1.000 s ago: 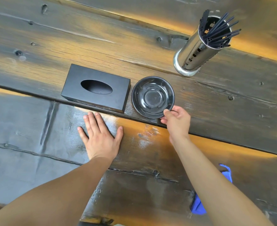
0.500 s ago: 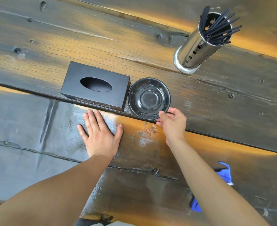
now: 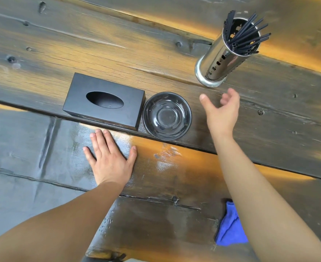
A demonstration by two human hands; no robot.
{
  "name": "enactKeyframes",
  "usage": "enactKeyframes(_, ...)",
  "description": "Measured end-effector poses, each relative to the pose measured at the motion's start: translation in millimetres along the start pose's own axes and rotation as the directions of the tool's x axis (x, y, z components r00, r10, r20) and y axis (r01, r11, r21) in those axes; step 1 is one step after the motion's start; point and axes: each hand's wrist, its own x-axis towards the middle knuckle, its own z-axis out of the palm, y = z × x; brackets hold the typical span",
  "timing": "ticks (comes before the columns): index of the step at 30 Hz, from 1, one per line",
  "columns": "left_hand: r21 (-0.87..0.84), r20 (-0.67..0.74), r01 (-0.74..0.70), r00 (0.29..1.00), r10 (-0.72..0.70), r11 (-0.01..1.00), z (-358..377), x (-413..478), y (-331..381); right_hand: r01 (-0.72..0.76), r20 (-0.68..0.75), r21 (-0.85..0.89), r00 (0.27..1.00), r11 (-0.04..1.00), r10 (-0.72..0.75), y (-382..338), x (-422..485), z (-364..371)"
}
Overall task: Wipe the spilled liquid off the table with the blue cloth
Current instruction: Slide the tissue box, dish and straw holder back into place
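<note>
The blue cloth [image 3: 228,228] lies crumpled near the table's front edge, partly hidden under my right forearm. A shiny wet patch [image 3: 165,157] of spilled liquid glints on the dark wooden table [image 3: 42,176] just below the black bowl [image 3: 167,115]. My left hand [image 3: 109,156] rests flat on the wood, fingers spread, left of the patch and below the tissue box. Right of the bowl, my right hand [image 3: 221,112] hovers blurred, fingers apart and holding nothing.
A black tissue box [image 3: 104,101] stands directly left of the bowl, nearly touching it. A perforated steel holder [image 3: 222,61] full of black straws stands at the back right, just beyond my right hand.
My right hand has let go of the bowl's rim and lifted up and to the right. The bowl now sits close against the tissue box. My left hand has stayed flat.
</note>
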Motion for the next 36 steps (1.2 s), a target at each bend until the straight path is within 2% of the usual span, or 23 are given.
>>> enactKeyframes(6, -0.006, 0.001, 0.004, 1.000, -0.004, 1.000, -1, 0, 1, -0.023, 0.013, 0.140, 1.000, 0.990, 0.021, -30, 67, 8)
enactKeyframes(11, 0.003, -0.008, 0.001, 1.000, -0.001, 1.000, 2, 0, 0, 0.082, 0.008, 0.303, 0.996, 0.950, -0.089, -41, 87, 15)
enactKeyframes(17, 0.007, -0.030, -0.003, 1.000, 0.004, 1.000, 5, 0, 0, 0.094, -0.011, 0.421, 0.995, 0.902, -0.099, -43, 93, 21)
enactKeyframes(25, -0.002, -0.035, -0.007, 0.999, 0.007, 1.000, 8, 0, -1, 0.174, -0.081, 0.402, 0.985, 0.899, -0.154, -27, 57, 0)
enactKeyframes(36, -0.014, -0.044, -0.011, 0.999, 0.010, 1.000, 8, 0, -2, 0.101, 0.008, 0.474, 0.993, 0.875, -0.118, 39, -30, -33)
